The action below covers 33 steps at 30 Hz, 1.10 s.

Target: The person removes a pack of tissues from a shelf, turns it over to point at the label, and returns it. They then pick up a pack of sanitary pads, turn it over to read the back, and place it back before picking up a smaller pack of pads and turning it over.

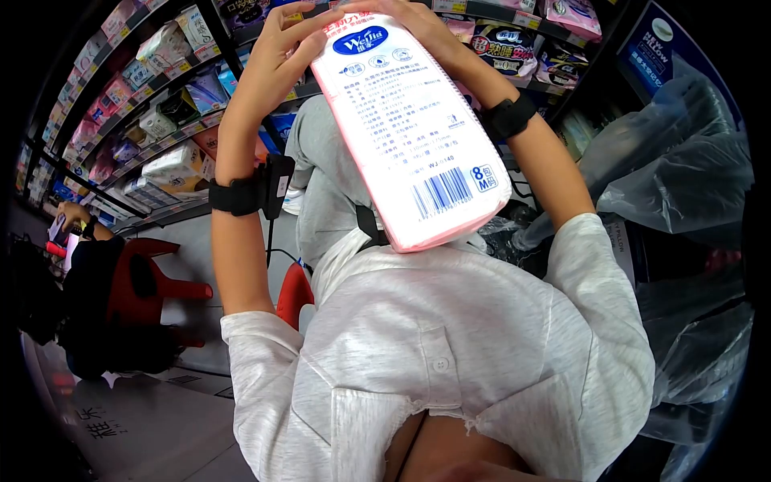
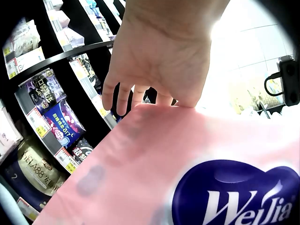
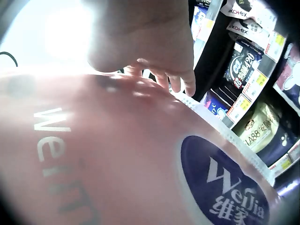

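A long pink-and-white plastic multipack of tissues (image 1: 418, 136) with a blue WeiJia logo lies lengthwise in front of the person's lap, its barcode end nearest the body. At the far end's left corner, the left hand (image 1: 277, 60) holds the pack with thumb and fingers. In the left wrist view, that hand's fingertips (image 2: 123, 105) reach over the pink end and some dip out of sight behind it. The right hand (image 1: 422, 36) holds the far end's right side, partly hidden by the pack. Its fingers (image 3: 174, 83) bend down at the edge in the right wrist view.
Shelves (image 1: 173, 128) of packaged goods line the left and far side. Clear plastic sheeting (image 1: 666, 161) hangs at the right beside a dark blue sign (image 1: 683, 60). On the left floor stands a red stool (image 1: 144, 281), with another person's hand (image 1: 72, 215) nearby.
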Motion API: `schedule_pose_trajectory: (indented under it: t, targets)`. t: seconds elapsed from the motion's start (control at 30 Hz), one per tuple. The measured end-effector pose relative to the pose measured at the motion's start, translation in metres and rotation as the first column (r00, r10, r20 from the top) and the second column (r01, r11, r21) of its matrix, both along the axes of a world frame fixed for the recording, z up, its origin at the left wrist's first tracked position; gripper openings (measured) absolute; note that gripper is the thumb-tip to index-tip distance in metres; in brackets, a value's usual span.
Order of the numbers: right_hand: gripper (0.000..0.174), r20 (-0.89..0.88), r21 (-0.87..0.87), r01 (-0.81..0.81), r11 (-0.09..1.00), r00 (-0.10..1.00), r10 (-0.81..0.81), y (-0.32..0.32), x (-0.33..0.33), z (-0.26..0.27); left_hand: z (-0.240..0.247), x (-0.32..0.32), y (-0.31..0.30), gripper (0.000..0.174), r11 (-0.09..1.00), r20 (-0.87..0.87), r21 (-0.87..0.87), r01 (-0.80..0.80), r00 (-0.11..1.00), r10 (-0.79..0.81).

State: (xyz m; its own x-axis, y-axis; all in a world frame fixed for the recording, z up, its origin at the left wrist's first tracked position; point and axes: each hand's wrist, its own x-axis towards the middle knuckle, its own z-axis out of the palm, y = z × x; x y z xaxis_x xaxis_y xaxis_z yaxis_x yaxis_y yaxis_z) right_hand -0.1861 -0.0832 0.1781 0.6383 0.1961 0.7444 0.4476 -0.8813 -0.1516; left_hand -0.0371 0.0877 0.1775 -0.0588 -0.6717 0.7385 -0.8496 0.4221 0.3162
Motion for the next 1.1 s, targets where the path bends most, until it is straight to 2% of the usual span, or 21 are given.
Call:
schedule_pose_trajectory:
  t: [0.03,0.07,0.13,0.2,0.3,0.37,0.4,0.47,0.5,0.53,0.6,0.63,0.7,0.77,0.8,0.87,0.9,0.97,1.0,1.07,1.1]
  targets:
    - [0.035,-0.01,0.072,-0.027,0.997,1.0,0.028,0.002,0.0,0.0,-0.001,-0.004,0.001,0.034,1.0,-0.001,0.001,-0.001,1.0,0.001]
    - [0.035,-0.01,0.073,-0.029,0.997,1.0,0.03,0.005,-0.003,0.0,-0.003,-0.008,0.003,0.034,0.999,-0.041,-0.005,0.033,0.999,-0.033]
    - [0.035,-0.093,0.292,-0.066,0.954,0.991,0.097,0.015,-0.012,0.003,-0.005,-0.011,0.007,0.033,0.998,-0.079,-0.012,0.065,0.995,-0.066]
    - [0.034,-0.051,0.306,-0.086,0.948,0.993,0.106,0.021,-0.017,0.001,-0.007,-0.011,0.011,0.033,0.998,0.014,-0.041,0.038,0.999,-0.038]
    - [0.034,-0.022,0.238,-0.141,0.961,0.988,0.151,0.031,-0.029,-0.001,-0.008,-0.025,0.02,0.034,0.998,0.042,-0.067,0.01,0.999,-0.007]
    - [0.035,-0.031,0.508,-0.096,0.856,0.991,0.13,0.039,-0.034,-0.004,-0.009,-0.035,0.027,0.036,0.997,0.056,-0.082,-0.011,0.998,0.016]
    - [0.035,-0.031,0.511,-0.094,0.854,0.991,0.128,0.04,-0.037,-0.006,-0.01,-0.04,0.029,0.037,0.996,0.042,-0.085,-0.034,0.998,0.037]
    - [0.037,-0.092,0.405,-0.054,0.913,0.991,0.099,0.041,-0.043,-0.007,-0.013,-0.048,0.035,0.037,0.994,0.028,-0.089,-0.058,0.998,0.06]
    - [0.037,-0.092,0.406,-0.051,0.912,0.991,0.096,0.042,-0.044,-0.009,-0.015,-0.051,0.036,0.038,0.996,-0.031,-0.076,-0.045,0.999,0.043]
    - [0.037,-0.064,0.482,-0.056,0.874,0.993,0.099,0.044,-0.045,-0.013,-0.016,-0.053,0.036,0.038,0.997,-0.09,-0.064,-0.033,0.996,0.027]
    - [0.037,-0.036,0.555,-0.062,0.829,0.994,0.098,0.045,-0.046,-0.018,-0.019,-0.051,0.037,0.038,0.994,-0.035,-0.103,-0.048,0.998,0.045]
    - [0.037,-0.026,0.545,-0.064,0.836,0.995,0.093,0.044,-0.046,-0.021,-0.021,-0.051,0.037,0.038,0.988,0.02,-0.144,-0.063,0.998,0.067]
    - [0.037,-0.016,0.534,-0.065,0.843,0.996,0.087,0.044,-0.049,-0.022,-0.023,-0.052,0.039,0.035,0.987,0.02,-0.155,-0.044,0.999,0.048]
    - [0.037,-0.065,0.43,-0.007,0.903,0.997,0.039,0.046,-0.055,-0.021,-0.024,-0.055,0.043,0.032,0.986,0.02,-0.168,-0.026,0.999,0.03]
    - [0.037,-0.065,0.432,-0.006,0.902,0.997,0.038,0.051,-0.058,-0.021,-0.025,-0.059,0.046,0.032,0.987,-0.019,-0.157,-0.02,1.0,0.017]
    - [0.039,-0.093,0.591,-0.05,0.805,0.987,0.129,0.062,-0.064,-0.021,-0.025,-0.063,0.051,0.032,0.989,-0.057,-0.148,-0.014,0.998,0.006]
    - [0.039,-0.094,0.592,-0.048,0.804,0.987,0.128,0.063,-0.066,-0.023,-0.025,-0.065,0.053,0.032,0.988,-0.041,-0.15,-0.027,0.999,0.021]
    - [0.027,0.053,0.335,-0.067,0.94,0.997,0.052,0.063,-0.069,-0.028,-0.024,-0.07,0.058,0.032,0.987,-0.024,-0.154,-0.041,0.999,0.038]
    - [0.027,0.052,0.338,-0.065,0.939,0.997,0.05,0.066,-0.071,-0.031,-0.024,-0.074,0.061,0.032,0.989,-0.029,-0.147,-0.032,0.999,0.028]
    - [0.049,0.175,0.477,-0.185,0.859,0.978,0.113,0.076,-0.078,-0.037,-0.026,-0.081,0.064,0.032,0.99,-0.035,-0.138,-0.021,0.999,0.016]
    - [0.049,0.176,0.477,-0.185,0.859,0.978,0.113,0.078,-0.08,-0.036,-0.027,-0.084,0.065,0.032,0.99,-0.042,-0.139,-0.018,0.999,0.013]
